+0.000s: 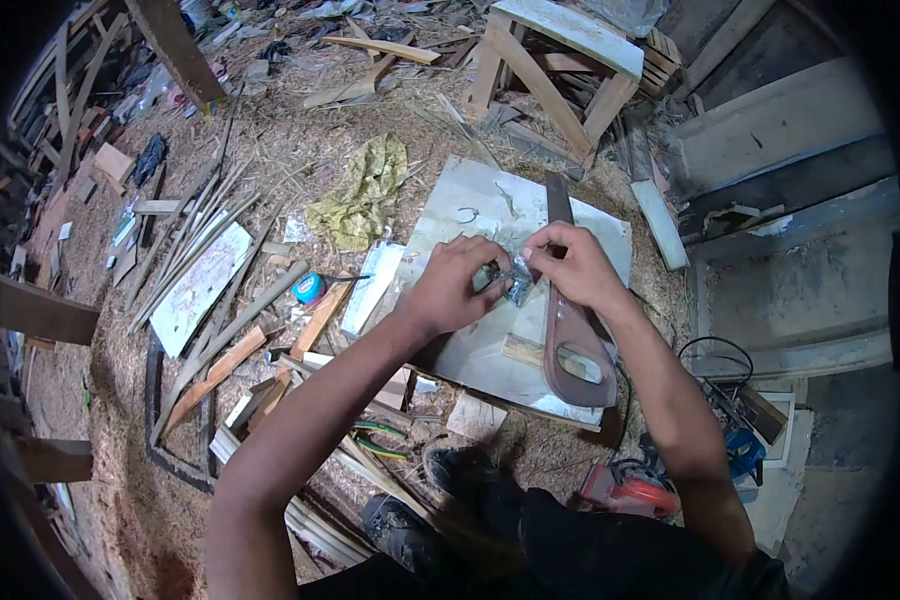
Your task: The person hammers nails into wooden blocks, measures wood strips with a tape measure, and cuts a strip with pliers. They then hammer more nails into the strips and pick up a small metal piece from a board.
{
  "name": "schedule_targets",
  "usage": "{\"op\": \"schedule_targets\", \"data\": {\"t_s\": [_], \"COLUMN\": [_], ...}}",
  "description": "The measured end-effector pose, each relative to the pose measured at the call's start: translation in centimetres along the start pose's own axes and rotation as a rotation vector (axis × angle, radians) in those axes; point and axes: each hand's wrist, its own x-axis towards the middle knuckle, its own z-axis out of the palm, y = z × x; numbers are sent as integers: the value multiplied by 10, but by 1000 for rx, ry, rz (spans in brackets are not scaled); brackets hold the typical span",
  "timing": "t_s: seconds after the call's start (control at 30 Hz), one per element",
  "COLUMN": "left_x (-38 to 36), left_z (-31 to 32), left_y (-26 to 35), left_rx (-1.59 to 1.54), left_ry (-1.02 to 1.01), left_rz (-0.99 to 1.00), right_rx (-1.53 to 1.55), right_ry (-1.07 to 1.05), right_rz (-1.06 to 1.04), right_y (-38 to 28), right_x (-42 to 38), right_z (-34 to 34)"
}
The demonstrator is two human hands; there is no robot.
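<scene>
Over a pale board (pixel 450 350), my left hand (pixel 460 282) pinches a small clear plastic packet (pixel 518 288) with dark bits inside; their kind cannot be made out. My right hand (pixel 578 265) has its thumb and forefinger closed at the packet's upper right edge. A handsaw (pixel 570 345) lies on the board beneath my right wrist, its handle toward me and its blade (pixel 558 200) pointing away. A small wood strip (pixel 522 350) rests left of the saw's handle. A thin curved piece (pixel 467 214) lies beyond my left hand.
Left of the board are a blue tape measure (pixel 309 289), wood strips (pixel 215 375) and a crumpled yellowish sheet (pixel 365 195). A wooden frame (pixel 560 75) stands behind. Red power tool (pixel 630 490) and blue tool (pixel 745 455) lie at lower right. Sawdust covers the ground.
</scene>
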Motion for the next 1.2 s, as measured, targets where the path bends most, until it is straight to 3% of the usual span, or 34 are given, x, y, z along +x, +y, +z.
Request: {"op": "schedule_targets", "data": {"t_s": [0.13,0.23,0.33,0.47,0.63,0.77,1.0,1.03,1.13,1.17,1.2], "left_x": [-1,-4,-19,-55,-122,-169,-224,-233,-263,-273,-280], "left_z": [-2,-13,-48,-117,-153,-160,-162,-157,-151,-145,-143], "left_y": [0,2,15,51,59,54,44,38,30,27,27], "left_rx": [-19,-176,-224,-170,-197,-371,-435,-402,-409,-434,-363], "left_ry": [-5,99,98,98,332,518,701,735,813,902,990], "left_rz": [-20,-36,-223,-422,-516,-640,-670,-579,-733,-666,-685], "right_rx": [80,100,190,-17,102,140,208,219,383,355,126], "right_ry": [73,110,91,20,-67,-162,-282,-334,-351,-328,-323], "right_rz": [41,37,57,-393,-482,-459,-450,-418,-358,-309,-317], "right_y": [-4,-32,-75,-149,-181,-189,-193,-189,-173,-168,-155], "right_x": [0,1,-2,-7,0,-5,-17,-17,-25,-29,-31], "right_z": [-5,-8,10,68,142,183,238,245,278,289,304]}}
